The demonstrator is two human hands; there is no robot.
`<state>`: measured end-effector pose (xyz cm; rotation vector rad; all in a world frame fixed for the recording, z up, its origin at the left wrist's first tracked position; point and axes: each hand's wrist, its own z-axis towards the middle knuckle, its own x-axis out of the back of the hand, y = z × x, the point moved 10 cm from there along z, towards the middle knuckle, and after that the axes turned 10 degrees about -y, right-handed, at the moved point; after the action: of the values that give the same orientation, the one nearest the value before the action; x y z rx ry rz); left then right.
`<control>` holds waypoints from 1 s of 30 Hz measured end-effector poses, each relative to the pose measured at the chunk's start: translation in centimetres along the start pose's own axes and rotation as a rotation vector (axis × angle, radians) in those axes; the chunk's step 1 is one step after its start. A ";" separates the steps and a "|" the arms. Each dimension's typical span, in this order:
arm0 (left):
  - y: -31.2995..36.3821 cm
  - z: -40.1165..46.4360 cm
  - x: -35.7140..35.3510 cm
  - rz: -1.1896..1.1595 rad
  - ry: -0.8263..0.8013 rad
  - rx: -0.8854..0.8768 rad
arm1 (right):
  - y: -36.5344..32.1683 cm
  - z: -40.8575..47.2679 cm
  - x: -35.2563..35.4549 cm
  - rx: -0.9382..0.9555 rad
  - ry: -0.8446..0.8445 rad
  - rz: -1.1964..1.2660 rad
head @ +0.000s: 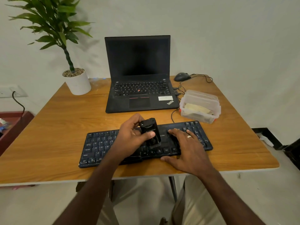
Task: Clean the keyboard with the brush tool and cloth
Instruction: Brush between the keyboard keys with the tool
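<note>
Your wooden table (56,127) stands against a pale wall. Your left hand (129,137) grips the brush tool (150,132) on the keyboard (97,146); your right hand (186,148) lies flat, steadying it.

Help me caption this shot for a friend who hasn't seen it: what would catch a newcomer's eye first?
Front and centre, the left hand grips a black brush tool upright on the black keyboard, while the right hand rests spread on the keyboard's right half. Behind them an open laptop with a dark screen dominates the wooden table. A potted plant stands at the far left corner, and a clear plastic container holding a cloth sits right of the laptop.
</note>
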<state>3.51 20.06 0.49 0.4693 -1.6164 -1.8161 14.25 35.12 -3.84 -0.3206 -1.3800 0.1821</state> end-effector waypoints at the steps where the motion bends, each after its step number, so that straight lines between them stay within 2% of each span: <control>1: 0.1 0.1 -0.1 0.011 -0.031 0.009 | 0.0 0.0 0.0 -0.002 -0.003 0.006; 6: -0.3 0.9 -3.9 0.038 -0.095 0.011 | -0.1 -0.2 0.4 -0.009 0.034 0.044; 11: 0.0 0.7 -4.1 -0.008 0.009 -0.030 | 0.4 -0.7 1.3 -0.051 0.054 0.088; 15: 0.4 -0.3 -0.5 0.013 0.097 -0.033 | 4.2 -1.8 2.6 -0.213 0.052 0.006; 18: 0.3 -0.2 -0.2 0.068 0.012 -0.004 | 5.5 -2.1 2.2 -0.246 0.018 0.048; 21: 0.4 0.3 -1.9 0.078 -0.117 0.008 | 4.1 -1.7 1.3 -0.209 -0.013 0.069; 25: 0.4 2.0 -3.7 0.158 -0.199 0.056 | 1.7 -1.3 -0.3 -0.126 -0.026 0.078; 28: 0.4 3.1 -3.7 0.250 -0.122 0.024 | 1.5 -1.4 -0.6 -0.124 -0.008 0.085; 30: 0.2 2.9 -3.3 0.221 -0.024 -0.008 | 1.5 -1.5 -0.6 -0.123 -0.006 0.086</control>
<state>4.09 24.45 0.71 0.2548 -1.6090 -1.6680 15.68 36.16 -5.09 -0.4826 -1.3874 0.1700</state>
